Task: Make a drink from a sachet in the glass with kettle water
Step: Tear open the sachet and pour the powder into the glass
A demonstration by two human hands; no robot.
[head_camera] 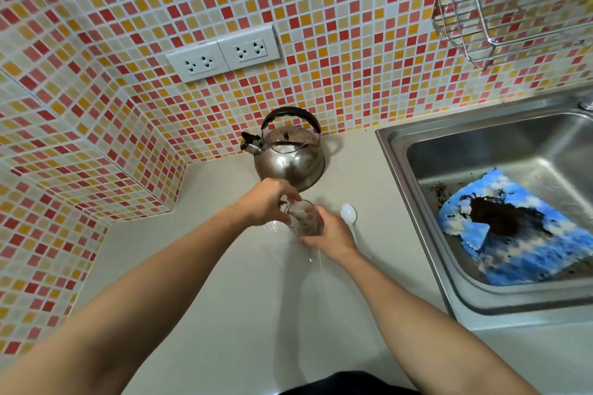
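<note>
Stained blue cloth (510,231) in sink (401,151)

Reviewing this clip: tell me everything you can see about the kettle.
The kettle is a rounded stovetop type in shiny, slightly stained steel, with a black arched handle standing upright over a domed lid and a short spout with a dark cap pointing left. It stands upright on the pale countertop against the tiled wall, left of the sink. Nothing grips it; the left hand is just in front of its base, working at the glass. Its contents cannot be seen.
</note>
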